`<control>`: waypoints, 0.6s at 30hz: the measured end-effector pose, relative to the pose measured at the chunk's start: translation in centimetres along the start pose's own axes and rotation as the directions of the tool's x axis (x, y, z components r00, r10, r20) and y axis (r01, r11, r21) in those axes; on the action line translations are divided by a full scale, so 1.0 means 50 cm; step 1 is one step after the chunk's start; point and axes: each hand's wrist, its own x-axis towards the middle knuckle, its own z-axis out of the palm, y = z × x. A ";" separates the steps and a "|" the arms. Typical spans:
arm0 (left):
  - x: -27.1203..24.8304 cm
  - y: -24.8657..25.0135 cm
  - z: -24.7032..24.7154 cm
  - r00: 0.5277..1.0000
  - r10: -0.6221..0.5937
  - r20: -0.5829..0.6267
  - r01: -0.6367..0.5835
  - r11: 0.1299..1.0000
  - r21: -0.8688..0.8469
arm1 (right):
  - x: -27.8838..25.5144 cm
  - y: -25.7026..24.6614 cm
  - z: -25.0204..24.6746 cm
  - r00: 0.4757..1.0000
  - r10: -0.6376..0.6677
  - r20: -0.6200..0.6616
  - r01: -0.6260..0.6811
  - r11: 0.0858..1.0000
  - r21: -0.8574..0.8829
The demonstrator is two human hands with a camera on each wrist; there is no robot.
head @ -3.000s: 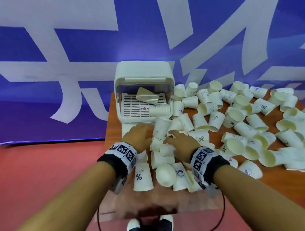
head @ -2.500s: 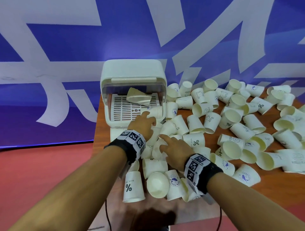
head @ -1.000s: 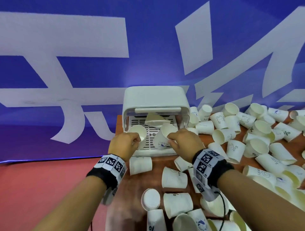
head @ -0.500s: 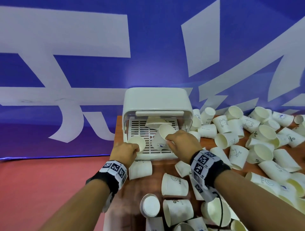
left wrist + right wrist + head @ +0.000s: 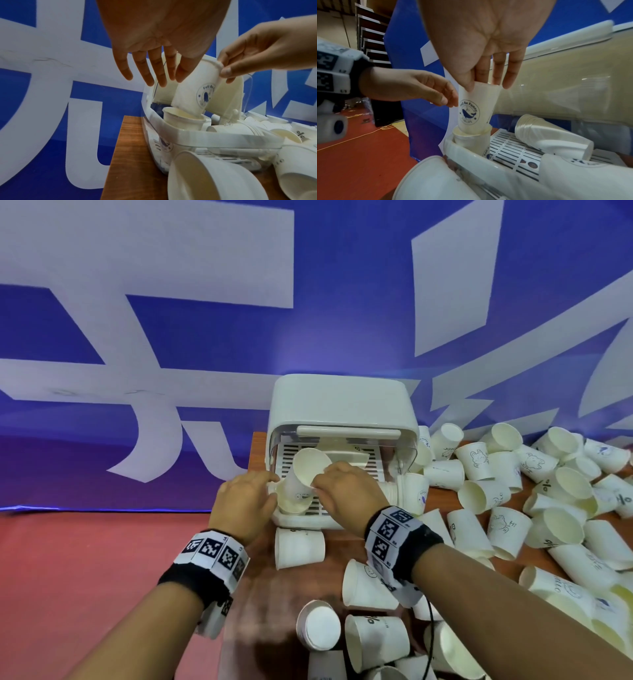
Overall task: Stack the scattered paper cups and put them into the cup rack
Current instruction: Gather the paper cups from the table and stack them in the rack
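Pinching the printed cup (image 5: 306,474) by its rim with the right hand (image 5: 346,491), thumb and fingertips curled onto the lip, and tipping its base into the mouth of the plain cup (image 5: 291,503) standing upright in the front left corner of the rack (image 5: 342,402). Only just entering there, base inside the lip, body leaning and not yet seated. Marking the change from a moment ago: then carrying one cup in each hand in front of the rack, now standing the left one down inside and letting it go. Holding the left hand (image 5: 245,501) open beside the pair, fingers straight and relaxed, tips just beside the wall of the printed cup, gripping nothing, seemingly guiding. Meaning, by the look of it, starting a fresh stack inside the rack itself. Lying on the slatted floor further right, a finished stack (image 5: 547,135) on its side. Waiting all over the desk (image 5: 260,594), dozens of loose cups (image 5: 548,491), so barely denting the job. Next, probably straightening and pressing down until nested; risking a tipped lower cup if pushing at this slant.
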 end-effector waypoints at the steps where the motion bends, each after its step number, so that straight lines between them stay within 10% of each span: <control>1: -0.002 -0.003 -0.002 1.000 -0.005 -0.006 0.005 1.000 -0.010 | 0.006 -0.004 0.004 0.999 0.000 0.032 0.001 1.000 -0.021; 18: -0.055 -0.022 0.012 0.998 -0.065 -0.007 0.064 0.995 -0.082 | -0.035 0.018 0.030 0.983 0.008 0.185 -0.017 0.999 0.046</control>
